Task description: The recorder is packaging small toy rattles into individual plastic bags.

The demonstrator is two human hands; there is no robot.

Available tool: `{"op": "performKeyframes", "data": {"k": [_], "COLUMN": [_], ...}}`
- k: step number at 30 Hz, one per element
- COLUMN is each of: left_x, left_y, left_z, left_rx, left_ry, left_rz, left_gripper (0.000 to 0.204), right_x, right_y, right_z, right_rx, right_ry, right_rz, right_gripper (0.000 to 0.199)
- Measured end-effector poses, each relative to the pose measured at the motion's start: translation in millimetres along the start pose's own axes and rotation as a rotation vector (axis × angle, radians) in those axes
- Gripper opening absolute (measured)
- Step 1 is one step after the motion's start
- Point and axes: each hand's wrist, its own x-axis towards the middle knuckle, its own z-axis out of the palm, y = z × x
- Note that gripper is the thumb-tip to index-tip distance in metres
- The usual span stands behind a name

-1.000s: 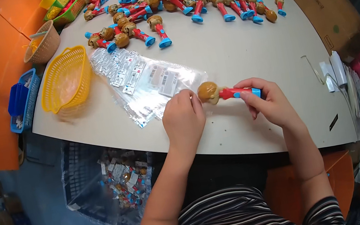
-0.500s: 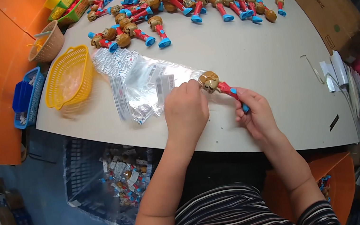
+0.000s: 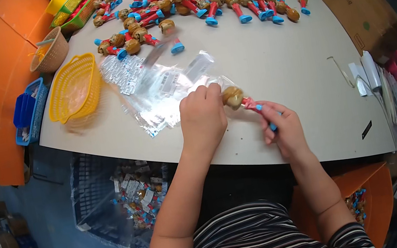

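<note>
My left hand (image 3: 202,118) is closed, its fingertips pinching a clear plastic bag (image 3: 200,65) with a pale label, part of which stands up off the table. In my right hand (image 3: 284,127) is a toy figure (image 3: 233,97) with a brown head, red body and blue base, gripped near the base. The figure's head points left, at the bag's edge by my left fingers; whether it is inside the plastic I cannot tell. Under and beyond my left hand lie flat clear bags (image 3: 128,74), overlapping in a fanned stack.
Many similar toy figures (image 3: 235,3) lie along the table's far side. A yellow basket (image 3: 98,80), a tan basket (image 3: 62,44) and a blue basket (image 3: 25,136) stand at left. A cardboard box (image 3: 362,15) is at right. Below the table is a lined blue crate (image 3: 83,192) of bagged figures.
The bag at my left hand has lifted and swung up, blurred with motion. The figure in my right hand has shifted slightly down and right. Both hands keep their grip.
</note>
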Motion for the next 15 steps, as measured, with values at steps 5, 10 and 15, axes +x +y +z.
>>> {"op": "performKeyframes", "data": {"k": [5,10,15], "left_x": [-13.0,-15.7,-13.8], "left_y": [-5.7,4.7,8.8], "left_z": [5.2,5.4,0.6], "left_rx": [-0.008,-0.057,-0.127], "left_ry": [0.068,0.011,-0.033], "left_rz": [-0.036,-0.112,-0.214], "left_gripper": [0.009,0.009,0.009], "right_x": [-4.6,-17.5,-24.1], "right_y": [-0.8,-2.2,12.1], "right_z": [-23.6,-10.8,-2.5], "right_rx": [0.47,0.242,-0.317], "right_ry": [-0.042,-0.2,-0.042], "right_rz": [0.31,-0.095,-0.34], "right_gripper": [0.044,0.037,0.029]}}
